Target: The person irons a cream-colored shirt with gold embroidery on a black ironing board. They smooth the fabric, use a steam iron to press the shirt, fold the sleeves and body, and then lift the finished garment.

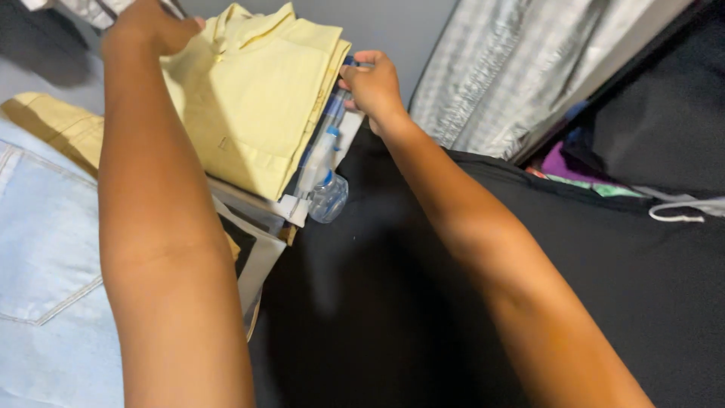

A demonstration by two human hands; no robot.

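Both hands are clamped on the folded yellow shirt [253, 98], the left hand [147, 30] gripping its far-left corner and the right hand [372, 83] pinching the right edge, keeping it flat and square atop the stack beside pale jeans [41, 249], a clear bottle [326, 198] tucked alongside.
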